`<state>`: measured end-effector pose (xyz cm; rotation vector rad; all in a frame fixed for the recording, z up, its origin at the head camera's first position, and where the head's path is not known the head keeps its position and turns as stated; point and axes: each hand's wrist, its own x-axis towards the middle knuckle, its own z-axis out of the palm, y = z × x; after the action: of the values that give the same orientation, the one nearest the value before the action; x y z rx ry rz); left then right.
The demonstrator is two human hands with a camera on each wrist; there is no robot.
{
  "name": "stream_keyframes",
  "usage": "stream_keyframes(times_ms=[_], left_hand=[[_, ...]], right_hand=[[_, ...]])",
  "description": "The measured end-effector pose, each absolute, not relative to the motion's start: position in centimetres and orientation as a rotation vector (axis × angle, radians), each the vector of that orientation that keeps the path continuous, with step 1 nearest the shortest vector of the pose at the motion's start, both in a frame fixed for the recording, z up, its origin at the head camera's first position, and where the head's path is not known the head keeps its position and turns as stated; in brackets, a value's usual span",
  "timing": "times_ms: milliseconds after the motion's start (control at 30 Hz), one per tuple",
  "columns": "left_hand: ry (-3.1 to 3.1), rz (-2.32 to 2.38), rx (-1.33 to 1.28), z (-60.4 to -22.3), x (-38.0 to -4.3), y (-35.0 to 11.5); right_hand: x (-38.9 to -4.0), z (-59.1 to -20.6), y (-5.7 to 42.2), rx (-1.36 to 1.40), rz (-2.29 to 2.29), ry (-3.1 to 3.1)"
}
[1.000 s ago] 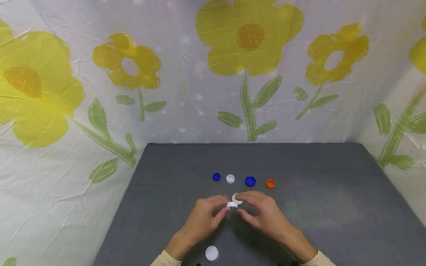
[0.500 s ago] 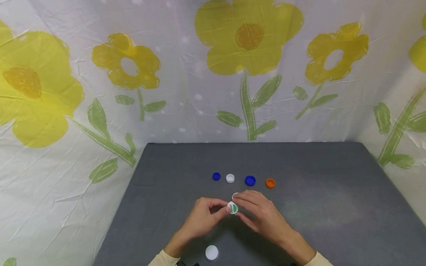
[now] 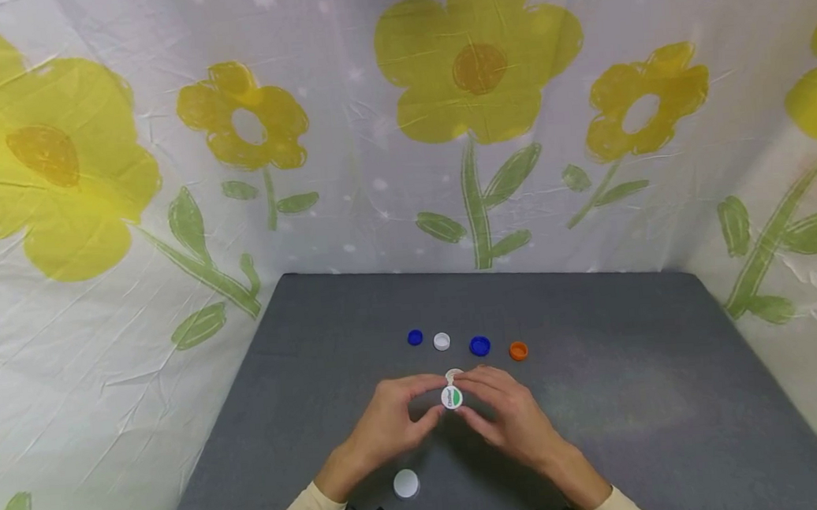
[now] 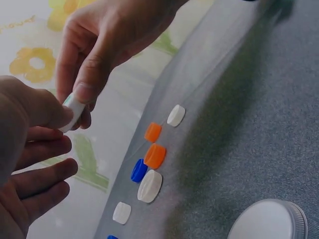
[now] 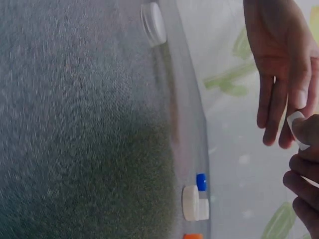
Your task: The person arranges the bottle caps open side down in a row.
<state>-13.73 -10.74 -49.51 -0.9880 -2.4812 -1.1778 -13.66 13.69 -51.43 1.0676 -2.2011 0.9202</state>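
Between my two hands is a white bottle cap (image 3: 452, 397) with green print on its face, which is turned up toward the head camera. My left hand (image 3: 386, 424) pinches it from the left with thumb and index finger. My right hand (image 3: 510, 411) holds the opposite edge, its thumb below and its fingers above. In the left wrist view the cap (image 4: 74, 110) appears edge-on between both thumbs, held above the table. Just behind it, partly covered by the right fingers, lies another white cap (image 3: 452, 374).
Farther back on the grey table (image 3: 597, 305) lie a small blue cap (image 3: 415, 337), a white cap (image 3: 441, 341), a larger blue cap (image 3: 480, 346) and an orange cap (image 3: 518, 351). A second orange cap shows in the left wrist view. A round white lid (image 3: 406, 484) lies nearer me.
The held cap has turned from side-on to printed face up and shifted slightly right. The right fingers have come in onto its edge. The caps on the table have stayed put.
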Motion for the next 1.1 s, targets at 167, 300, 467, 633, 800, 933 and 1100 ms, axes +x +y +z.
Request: stream_keyframes(times_ms=[167, 300, 467, 633, 800, 933, 1100], left_hand=[[-2.478, -1.027, -1.061, -49.5, -13.5, -10.8], [-2.497, -0.893, -1.091, -49.5, -13.2, -10.9], [-2.537, -0.712, -1.161, -49.6, -12.3, -11.4], [-2.563, -0.621, -1.236, -50.0, -11.4, -11.9], [-2.595, -0.579, -1.315, -50.2, -10.6, -12.1], [-2.68, -0.507, -1.353, -50.4, -9.9, -12.1], [-2.734, -0.371, -1.375, -50.9, -9.1, -11.8]], right_hand=[[-12.9, -51.2, 13.5, 0.999, 0.966, -2.262], [-12.2, -51.1, 13.2, 0.997, 0.968, -2.29], [-11.3, -51.3, 13.0, 1.039, 0.935, -2.324], [-10.4, -51.9, 12.8, 1.091, 0.913, -2.375], [-9.3, -52.8, 12.5, 1.154, 0.88, -2.399], [-8.4, -53.5, 12.3, 1.189, 0.864, -2.438], [-7.7, -54.2, 12.2, 1.23, 0.856, -2.502]])
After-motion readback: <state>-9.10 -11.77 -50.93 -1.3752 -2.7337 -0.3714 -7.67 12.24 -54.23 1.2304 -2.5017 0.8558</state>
